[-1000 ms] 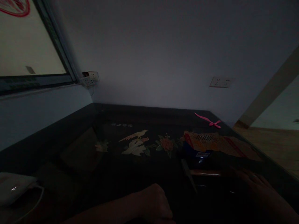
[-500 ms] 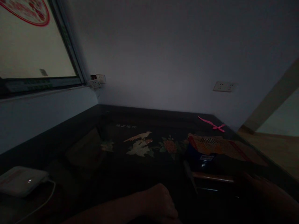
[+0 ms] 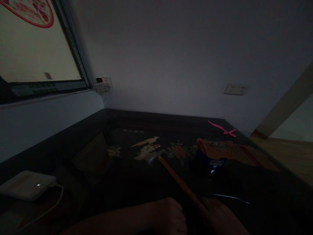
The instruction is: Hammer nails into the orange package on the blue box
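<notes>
In my right hand, low and right of centre, is the wooden handle of a hammer. The handle slants up and left to a metal head over the flower pattern of the dark table. My left hand is closed in a fist at the bottom centre, left of the handle. Whatever its fingers may hold is hidden. A thin shiny strip shows to the right, beyond my right hand. Behind it stands a dark blue object with a small label.
An orange and red packet lies along the right edge, with a pink ribbon behind it. At left, a white box-shaped device trails a white cable. A wall borders the table's far side. The light is dim.
My right hand has come inward from the right, and the hammer has swung left from beside the blue object to the table's middle. My left fist stays nearly in place.
</notes>
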{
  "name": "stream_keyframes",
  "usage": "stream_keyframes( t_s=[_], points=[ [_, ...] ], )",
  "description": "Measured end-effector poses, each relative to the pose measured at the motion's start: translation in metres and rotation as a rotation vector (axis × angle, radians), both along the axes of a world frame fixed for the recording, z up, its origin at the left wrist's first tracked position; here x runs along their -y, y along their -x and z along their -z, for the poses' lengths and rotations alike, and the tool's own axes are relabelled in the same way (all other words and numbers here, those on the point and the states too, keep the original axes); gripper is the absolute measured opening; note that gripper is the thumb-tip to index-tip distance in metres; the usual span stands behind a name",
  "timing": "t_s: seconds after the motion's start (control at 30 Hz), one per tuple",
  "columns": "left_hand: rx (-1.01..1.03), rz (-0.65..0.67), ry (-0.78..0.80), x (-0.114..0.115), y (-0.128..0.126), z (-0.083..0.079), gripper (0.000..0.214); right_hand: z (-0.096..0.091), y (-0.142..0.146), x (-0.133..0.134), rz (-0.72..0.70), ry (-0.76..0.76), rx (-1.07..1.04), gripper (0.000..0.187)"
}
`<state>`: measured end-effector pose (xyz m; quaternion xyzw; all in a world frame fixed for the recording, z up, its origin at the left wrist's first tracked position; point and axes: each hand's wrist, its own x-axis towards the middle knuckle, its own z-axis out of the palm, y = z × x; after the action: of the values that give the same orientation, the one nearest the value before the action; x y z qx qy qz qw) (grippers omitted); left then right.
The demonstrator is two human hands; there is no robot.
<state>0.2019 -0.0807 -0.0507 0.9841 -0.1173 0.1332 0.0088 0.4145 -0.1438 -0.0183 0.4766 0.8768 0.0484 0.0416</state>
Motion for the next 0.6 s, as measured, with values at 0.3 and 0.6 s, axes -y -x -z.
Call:
stream_keyframes(
  t_s=[0.3,0.6],
  points=[
    [-0.010,0.051,0.030,0.001,-0.003,0.007,0.038,-0.003,0.107,-0.078,0.084,0.066,-0.048,0.035],
    [0.073,0.044,0.018,-0.001,-0.006,0.012,0.047,-0.008,0.139,-0.137,0.185,0.080,-0.162,0.031]
  ],
)
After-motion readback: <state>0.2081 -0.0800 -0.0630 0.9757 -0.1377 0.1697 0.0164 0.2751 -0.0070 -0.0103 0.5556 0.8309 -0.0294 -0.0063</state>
